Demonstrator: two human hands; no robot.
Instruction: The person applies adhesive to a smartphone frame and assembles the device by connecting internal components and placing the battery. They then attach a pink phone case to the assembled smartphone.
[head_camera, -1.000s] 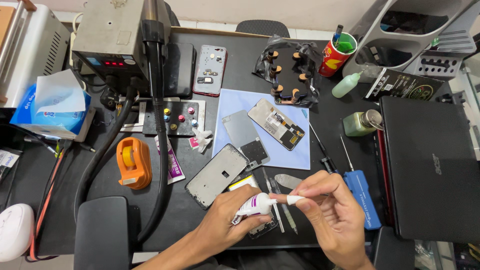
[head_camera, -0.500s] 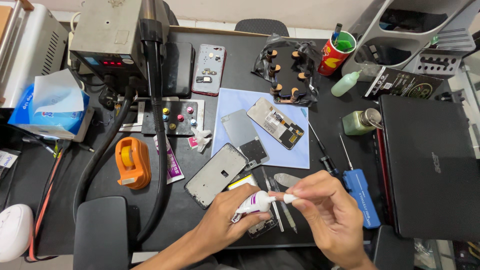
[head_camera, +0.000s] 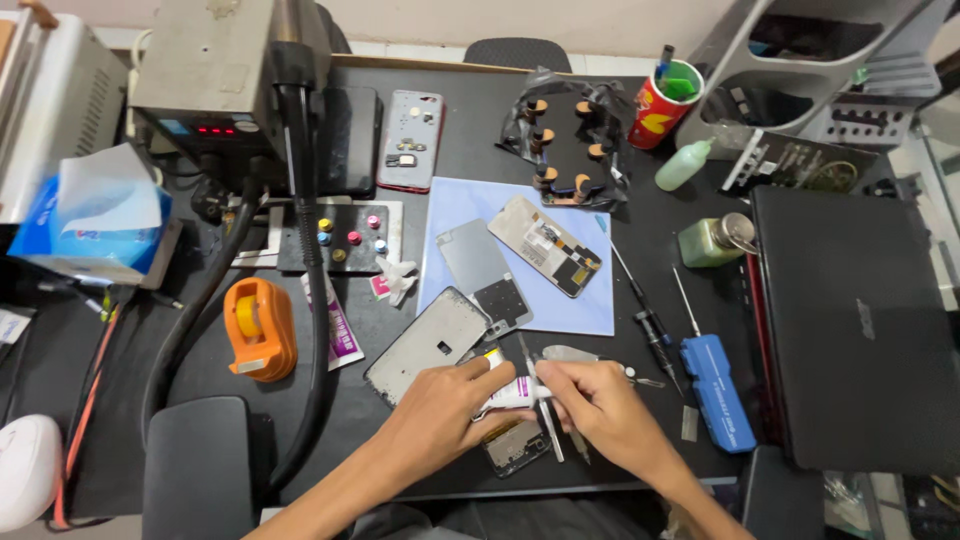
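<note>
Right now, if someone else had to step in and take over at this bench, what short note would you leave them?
Left hand: holds a small white glue tube low over the front of the black mat.
Right hand: fingers pinch the tube's tip end; cap on or off cannot be told.
Things: a phone back cover lies just left of the hands, a small dark part under them, tweezers beside it. An opened phone and a grey plate rest on the blue sheet.
Done: phone taken apart.
Left: no glue visible on any part; pieces still separate.
</note>
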